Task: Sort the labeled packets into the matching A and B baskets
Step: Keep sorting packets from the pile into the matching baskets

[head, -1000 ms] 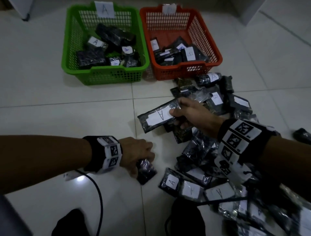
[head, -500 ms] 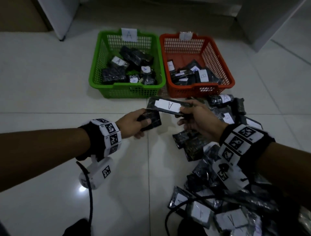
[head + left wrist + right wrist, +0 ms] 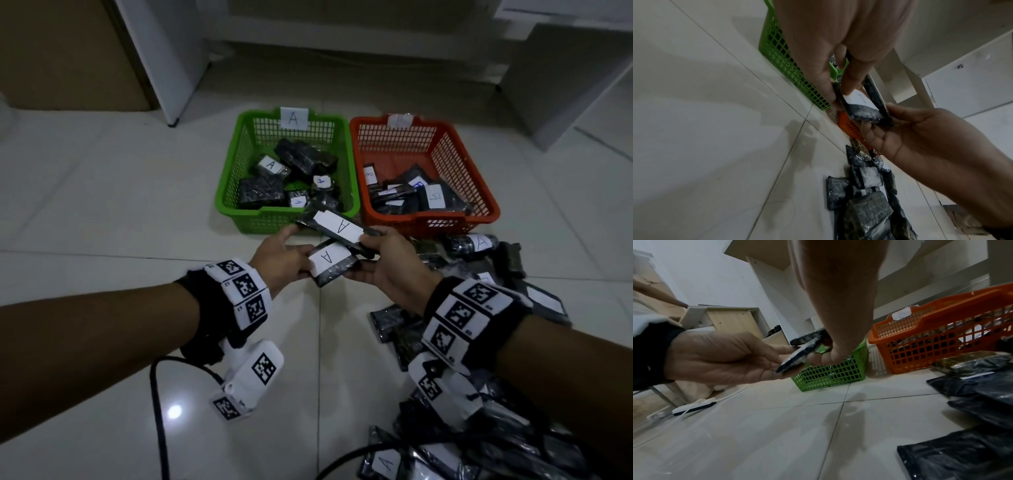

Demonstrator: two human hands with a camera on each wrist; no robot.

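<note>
Two dark packets with white "A" labels hang between my hands, just in front of the green basket [image 3: 267, 222] tagged A. My left hand [image 3: 301, 255] pinches the small A packet [image 3: 330, 262] by its label end, thumb on the label [image 3: 855, 99]. My right hand [image 3: 371, 253] grips the long A packet [image 3: 337, 226], which lies across the top of the small one, and its fingers reach under the small packet. The orange basket [image 3: 442, 224] tagged B stands to the right of the green one. Both baskets hold several labelled packets.
A heap of loose dark packets [image 3: 404, 325] covers the floor at my right, reaching up to the orange basket. White furniture legs [image 3: 171, 68] stand behind the baskets. A black cable [image 3: 157, 411] trails under my left arm. A power strip [image 3: 694, 407] lies on the tiles at the far left.
Both hands rose from the floor and came together in front of the green basket. The left hand brought up its small packet, now label-up under the long A packet.
</note>
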